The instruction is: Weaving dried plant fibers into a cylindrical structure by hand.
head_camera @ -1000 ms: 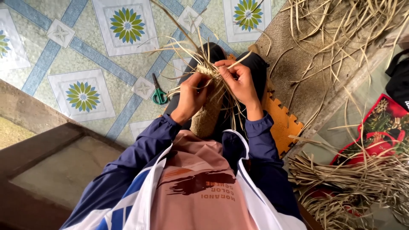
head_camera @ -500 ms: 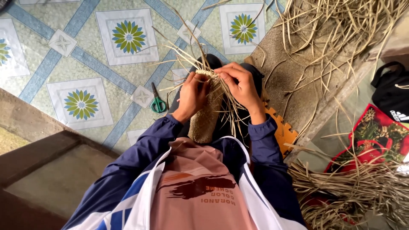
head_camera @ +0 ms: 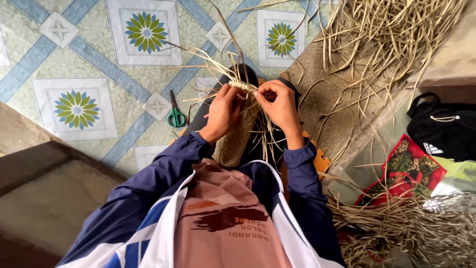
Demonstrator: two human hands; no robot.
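A narrow woven straw mat (head_camera: 234, 139) lies along my lap, its unfinished far edge sprouting loose dry strands (head_camera: 213, 62). My left hand (head_camera: 223, 111) grips that far edge from the left, fingers curled over the weave. My right hand (head_camera: 280, 104) pinches strands at the same edge from the right. Both hands meet at the top of the weave, above my dark-trousered knees.
Green-handled scissors (head_camera: 174, 115) lie on the patterned tile floor left of my knee. Loose straw (head_camera: 396, 34) covers the upper right; a bundle (head_camera: 396, 223) lies lower right. A red printed bag (head_camera: 409, 171) and black bag (head_camera: 444, 131) sit right. An orange foam mat (head_camera: 320, 161) is under me.
The view has shifted, so everything sits lower left in frame and the black bag shows more. My hands stay on the weave's edge, fingers working closer together.
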